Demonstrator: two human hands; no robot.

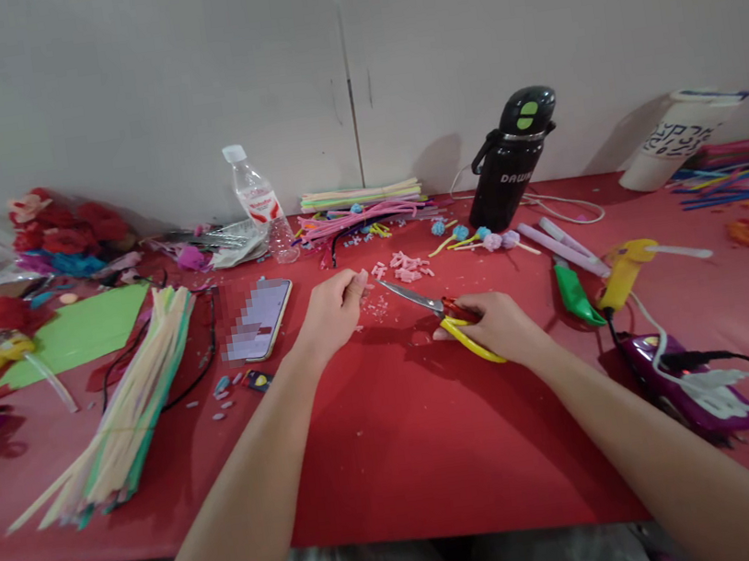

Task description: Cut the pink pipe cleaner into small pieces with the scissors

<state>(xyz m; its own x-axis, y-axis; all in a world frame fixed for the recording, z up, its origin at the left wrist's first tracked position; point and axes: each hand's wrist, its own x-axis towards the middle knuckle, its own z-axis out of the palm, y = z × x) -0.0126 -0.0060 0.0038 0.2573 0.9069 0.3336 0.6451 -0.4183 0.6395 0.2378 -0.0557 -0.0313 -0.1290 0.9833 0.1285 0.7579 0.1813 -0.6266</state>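
Observation:
My right hand [492, 324] is closed round the red and yellow handles of the scissors [410, 296], whose blades point up and left. Just left of the scissor tips, my left hand [336, 307] is closed, thumb and fingers pinched together. A small pale pink bit seems to show at its fingertips, too small to make out. Cut pink pieces [409, 266] lie in a small heap beyond the scissor tips. Tiny pale scraps [379, 310] are scattered on the red table between both hands.
On the red table [400, 463], a phone [261, 320] and a pipe-cleaner bundle [135, 416] lie left. Behind stand a plastic bottle [263, 205], a black flask [512, 159] and a white cup [668, 142]. A yellow glue gun [624, 273] and cables are at right.

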